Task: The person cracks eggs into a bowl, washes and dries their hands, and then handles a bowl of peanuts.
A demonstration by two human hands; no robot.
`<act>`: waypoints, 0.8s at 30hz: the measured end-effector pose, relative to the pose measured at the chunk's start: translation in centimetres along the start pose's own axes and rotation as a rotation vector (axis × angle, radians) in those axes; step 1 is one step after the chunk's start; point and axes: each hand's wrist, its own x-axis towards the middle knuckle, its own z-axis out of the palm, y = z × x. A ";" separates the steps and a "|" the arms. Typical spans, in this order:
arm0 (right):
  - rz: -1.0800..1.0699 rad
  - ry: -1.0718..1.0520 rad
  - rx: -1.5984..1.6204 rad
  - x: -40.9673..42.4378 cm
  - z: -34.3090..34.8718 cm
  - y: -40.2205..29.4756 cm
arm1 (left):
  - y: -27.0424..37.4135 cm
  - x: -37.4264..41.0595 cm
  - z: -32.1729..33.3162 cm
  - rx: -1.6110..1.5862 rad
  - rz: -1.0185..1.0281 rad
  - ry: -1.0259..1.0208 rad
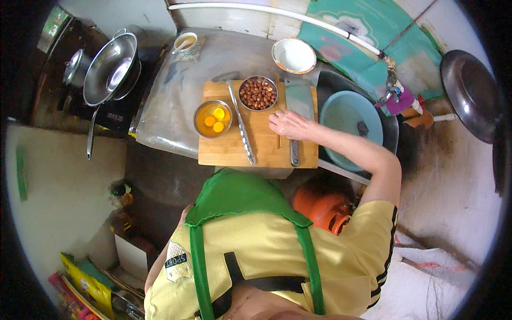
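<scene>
My right hand (290, 125) is over the right half of a wooden cutting board (260, 154), its fingers curled down across a pair of wooden chopsticks (279, 142). Whether the fingers grip the chopsticks or only touch them is hidden. Just right of them lies a cleaver (299, 94), its handle towards me. A steel bowl of reddish-brown peanuts (258, 93) stands beyond the hand. Left of it a metal ladle or turner (240, 120) lies across the board. At the board's left edge is a steel bowl (213, 119) with three egg yolks in clear white. My left hand is out of view.
A white bowl with an orange rim (294, 56) and a cup with a spoon (186, 42) stand at the back. The sink holds a blue basin of water (352, 120). A wok (111, 70) sits on the stove at left. An orange gas cylinder (324, 208) is below the counter.
</scene>
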 end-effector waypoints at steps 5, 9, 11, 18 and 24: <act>0.311 0.261 0.142 -2.2 -6.4 -2.1 | -5.0 1.8 -0.8 0.084 0.025 0.130; 0.651 0.458 0.355 -3.9 -13.8 -4.7 | 0.0 1.2 0.2 0.424 -0.012 0.202; 0.689 0.562 0.533 -4.1 -17.0 -4.9 | 8.0 -2.0 2.1 0.589 -0.037 0.170; 0.778 0.402 1.041 -3.3 -16.7 -4.6 | 19.9 -1.1 2.3 0.527 0.476 0.381; 0.786 0.344 0.718 0.1 -14.9 -6.1 | 26.5 -0.6 6.3 0.014 0.482 0.064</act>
